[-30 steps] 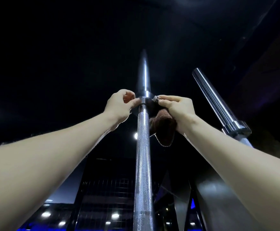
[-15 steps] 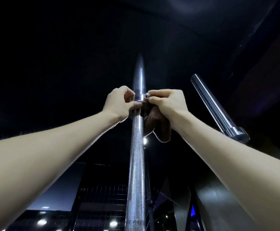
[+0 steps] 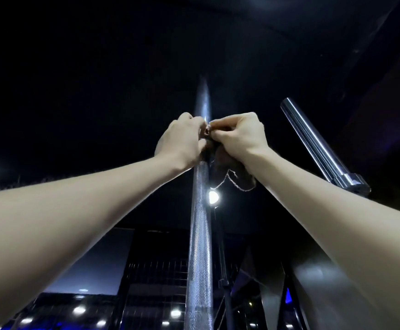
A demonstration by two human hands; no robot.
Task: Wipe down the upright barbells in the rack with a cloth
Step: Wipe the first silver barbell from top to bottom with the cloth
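Barbell (image 3: 199, 234): upright, centre of view, knurled shaft rising to a smooth sleeve.
Left hand (image 3: 180, 141): curled round the barbell at the collar.
Right hand (image 3: 239, 136): pinching the brown cloth (image 3: 232, 172) against the barbell, touching the left hand.
Second barbell (image 3: 313, 141): right, tilted, well apart.
Ceiling light (image 3: 213, 196): bright, behind, beside the shaft.
Blocking: hands hide the collar.

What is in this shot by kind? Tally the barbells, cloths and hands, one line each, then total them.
Barbells: 2, the knurled upright barbell at centre and a second barbell leaning at right.
Cloths: 1, a brown cloth bunched against the centre bar.
Hands: 2, left hand and right hand.
Total: 5
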